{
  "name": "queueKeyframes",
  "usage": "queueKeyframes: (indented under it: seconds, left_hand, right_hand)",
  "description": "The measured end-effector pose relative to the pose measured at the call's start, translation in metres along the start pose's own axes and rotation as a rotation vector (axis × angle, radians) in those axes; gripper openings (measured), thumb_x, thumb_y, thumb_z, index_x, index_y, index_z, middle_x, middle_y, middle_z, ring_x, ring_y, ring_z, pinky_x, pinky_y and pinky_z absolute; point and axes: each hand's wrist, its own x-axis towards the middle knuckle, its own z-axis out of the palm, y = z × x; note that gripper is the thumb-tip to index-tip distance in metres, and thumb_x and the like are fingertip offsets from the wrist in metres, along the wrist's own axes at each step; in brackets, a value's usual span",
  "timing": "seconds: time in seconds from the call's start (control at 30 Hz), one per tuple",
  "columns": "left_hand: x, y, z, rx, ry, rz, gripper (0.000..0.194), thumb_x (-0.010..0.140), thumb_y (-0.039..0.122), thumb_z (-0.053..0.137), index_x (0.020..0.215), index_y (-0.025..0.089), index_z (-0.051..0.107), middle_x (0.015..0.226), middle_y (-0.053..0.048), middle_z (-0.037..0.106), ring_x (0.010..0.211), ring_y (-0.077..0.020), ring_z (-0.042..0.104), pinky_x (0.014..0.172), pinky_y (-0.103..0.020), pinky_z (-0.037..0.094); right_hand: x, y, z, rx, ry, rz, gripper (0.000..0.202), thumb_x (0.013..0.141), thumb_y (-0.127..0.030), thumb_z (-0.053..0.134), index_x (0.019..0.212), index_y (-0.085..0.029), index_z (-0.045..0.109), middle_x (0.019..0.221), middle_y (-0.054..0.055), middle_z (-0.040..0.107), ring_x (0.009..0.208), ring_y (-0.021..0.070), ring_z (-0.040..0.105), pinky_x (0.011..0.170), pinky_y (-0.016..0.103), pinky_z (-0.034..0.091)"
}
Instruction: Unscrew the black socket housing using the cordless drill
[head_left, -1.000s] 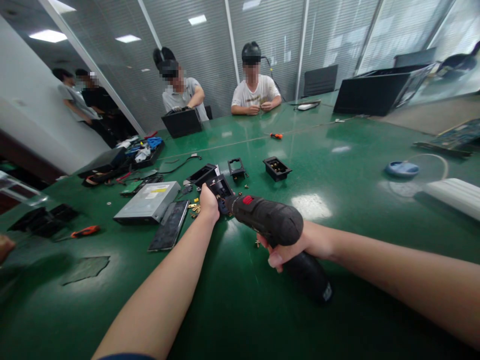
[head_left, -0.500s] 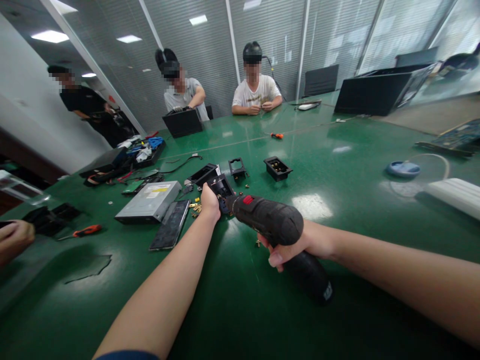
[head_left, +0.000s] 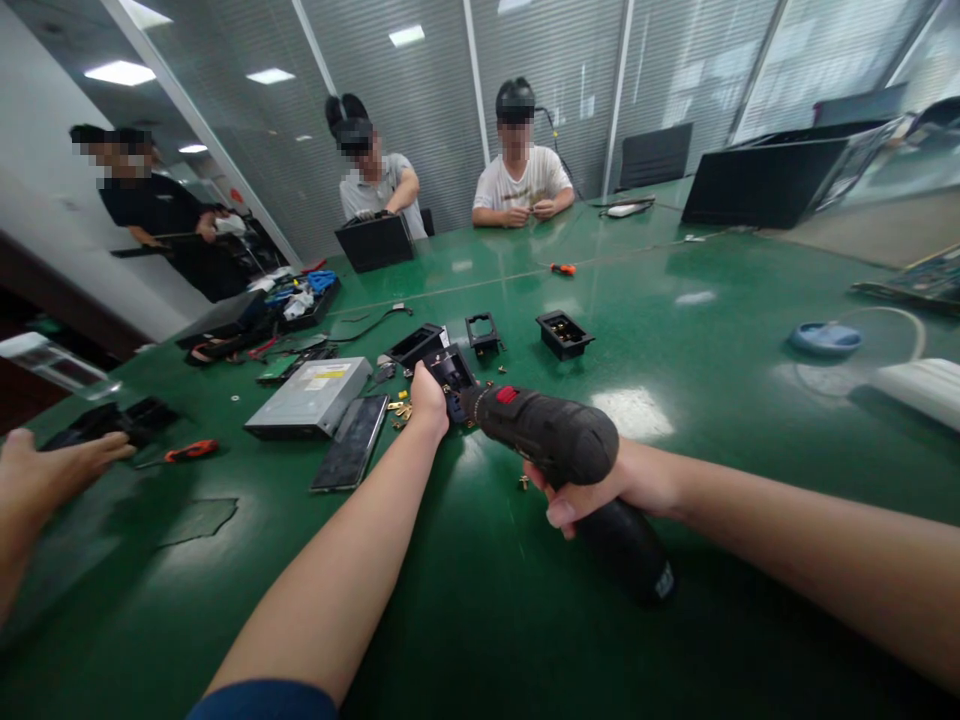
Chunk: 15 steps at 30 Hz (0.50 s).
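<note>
My right hand (head_left: 581, 495) is wrapped round the grip of a black cordless drill (head_left: 551, 430) with a red mark on its top. The drill's front end points at a black plastic part (head_left: 456, 375). That part is in my left hand (head_left: 429, 398), whose fingers are mostly hidden behind it. Whether the bit touches the part is hidden by the drill. Close by lie small brass pieces (head_left: 403, 410), a black open housing (head_left: 417, 344) and a black frame (head_left: 482, 330). A black box with brass contacts (head_left: 564, 333) stands farther right.
Left of my arm are a silver optical drive (head_left: 309, 395), a dark flat panel (head_left: 350, 443) and an orange screwdriver (head_left: 191, 451). Another person's hand (head_left: 60, 465) reaches in at the left edge. Two people sit across the green table (head_left: 480, 600); others stand at the back left.
The view has shifted slightly, moving most things right in the picture. The other person's hand at the left has come farther in, fingers stretched. My hands keep the same hold on drill and part.
</note>
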Motion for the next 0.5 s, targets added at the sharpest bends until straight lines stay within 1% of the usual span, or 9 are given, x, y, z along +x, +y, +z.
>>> queueKeyframes:
  seconds: [0.1, 0.23, 0.37, 0.43, 0.5]
  left_hand:
    - [-0.0020, 0.0006, 0.0019, 0.051, 0.032, -0.012, 0.038, 0.118, 0.041, 0.053, 0.096, 0.022, 0.077, 0.080, -0.010, 0.081, 0.092, -0.0342, 0.092, 0.083, -0.041, 0.076]
    - [-0.0064, 0.0026, 0.0056, 0.067, 0.027, -0.007, 0.044, 0.120, 0.043, 0.047, 0.094, 0.022, 0.075, 0.079, -0.011, 0.080, 0.096, -0.0354, 0.092, 0.082, -0.042, 0.077]
    - [-0.0067, 0.0030, 0.0049, 0.039, 0.020, -0.018, 0.040, 0.119, 0.041, 0.051, 0.096, 0.022, 0.077, 0.081, -0.012, 0.081, 0.097, -0.0366, 0.093, 0.084, -0.043, 0.077]
    - [-0.0061, 0.0028, 0.0041, 0.036, 0.014, -0.013, 0.037, 0.118, 0.039, 0.053, 0.096, 0.022, 0.076, 0.080, -0.012, 0.081, 0.098, -0.0369, 0.093, 0.087, -0.043, 0.077]
    - [-0.0056, 0.0025, 0.0035, 0.044, 0.007, -0.002, 0.036, 0.118, 0.038, 0.053, 0.094, 0.022, 0.076, 0.078, -0.012, 0.079, 0.097, -0.0368, 0.093, 0.086, -0.042, 0.076]
  right_hand:
    - [0.0007, 0.0006, -0.0016, 0.010, 0.004, -0.003, 0.056, 0.068, -0.037, 0.119, 0.096, -0.019, 0.074, 0.077, -0.003, 0.076, 0.067, 0.0187, 0.077, 0.062, 0.030, 0.065]
    - [0.0004, -0.0021, -0.0013, 0.006, -0.010, 0.004, 0.055, 0.065, -0.033, 0.119, 0.094, -0.019, 0.074, 0.077, -0.002, 0.076, 0.066, 0.0186, 0.077, 0.061, 0.029, 0.065]
    - [-0.0002, -0.0019, -0.0007, -0.002, 0.002, -0.003, 0.055, 0.068, -0.039, 0.118, 0.096, -0.019, 0.075, 0.078, -0.003, 0.076, 0.067, 0.0189, 0.077, 0.061, 0.030, 0.065]
    - [-0.0008, -0.0021, 0.0000, -0.003, 0.012, 0.000, 0.056, 0.067, -0.039, 0.118, 0.097, -0.019, 0.075, 0.079, -0.002, 0.076, 0.067, 0.0190, 0.077, 0.063, 0.031, 0.066]
    - [-0.0015, -0.0032, 0.0008, 0.000, 0.021, 0.007, 0.056, 0.065, -0.036, 0.119, 0.095, -0.019, 0.074, 0.079, -0.002, 0.076, 0.068, 0.0191, 0.077, 0.063, 0.031, 0.066]
